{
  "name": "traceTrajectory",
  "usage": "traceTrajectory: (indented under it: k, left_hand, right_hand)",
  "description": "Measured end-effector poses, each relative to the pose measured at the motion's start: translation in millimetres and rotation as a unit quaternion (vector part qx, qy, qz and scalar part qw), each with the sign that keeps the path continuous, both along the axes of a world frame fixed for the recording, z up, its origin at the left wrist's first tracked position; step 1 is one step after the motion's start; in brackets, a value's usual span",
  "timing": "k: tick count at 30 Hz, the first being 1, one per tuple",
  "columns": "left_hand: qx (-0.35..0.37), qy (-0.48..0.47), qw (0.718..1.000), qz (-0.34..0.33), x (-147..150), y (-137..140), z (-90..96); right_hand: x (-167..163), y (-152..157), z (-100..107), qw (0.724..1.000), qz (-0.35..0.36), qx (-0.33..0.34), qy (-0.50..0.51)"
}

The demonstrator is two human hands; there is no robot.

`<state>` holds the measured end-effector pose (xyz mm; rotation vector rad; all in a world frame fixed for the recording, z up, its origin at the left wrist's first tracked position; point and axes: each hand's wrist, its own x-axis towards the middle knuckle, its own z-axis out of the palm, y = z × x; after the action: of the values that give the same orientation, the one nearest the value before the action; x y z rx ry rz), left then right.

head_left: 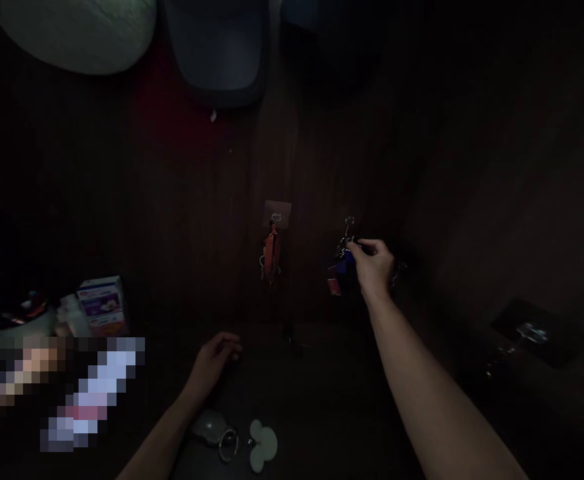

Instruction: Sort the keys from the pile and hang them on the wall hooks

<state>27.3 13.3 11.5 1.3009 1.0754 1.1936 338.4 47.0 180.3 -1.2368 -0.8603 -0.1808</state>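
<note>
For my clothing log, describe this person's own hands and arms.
The left hand and right hand are ungloved; the left forearm and right forearm are bare to the picture's edge. No sleeve, watch or bracelet shows.

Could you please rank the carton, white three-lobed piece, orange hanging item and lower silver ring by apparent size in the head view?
1. Carton
2. White three-lobed piece and orange hanging item: look alike, unranked
3. Lower silver ring

A cap (217,53) sits above a keychain (271,257) on a wall hook (277,217), a keychain bunch (342,267) to its right; below, a fob (211,427) lies on the worktop (332,420).
</note>
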Motion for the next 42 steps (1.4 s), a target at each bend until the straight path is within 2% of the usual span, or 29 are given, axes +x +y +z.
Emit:
traceTrajectory:
  k: [9, 19, 23, 27, 35, 42]
  left_hand:
    - [0.002, 0.007, 1.000, -0.001, 1, 0, -0.2]
    - [0.005, 0.053, 0.999, -0.005, 1, 1, -0.5]
    - [0.003, 0.046, 0.999, -0.013, 0, 1, -2.5]
    - [0.004, 0.034, 0.999, -0.020, -1, 4, -7.6]
    - [0.006, 0.030, 0.999, -0.007, -1, 3, -6.6]
    - [0.008, 0.033, 0.999, -0.002, -2, 3, -7.4]
  right_hand:
    - [4, 7, 3, 0.995, -0.043, -0.086, -0.032]
    - [-3, 8, -12, 0.996, -0.042, -0.066, -0.047]
    - [-8, 3, -28, 0.998, -0.037, -0.040, -0.031]
    - [-12, -4, -49, 0.999, 0.006, -0.037, -0.001]
    - [-21, -32, -94, 0.994, 0.084, -0.066, 0.021]
    - [-35, -55, -136, 0.982, 0.133, -0.125, 0.041]
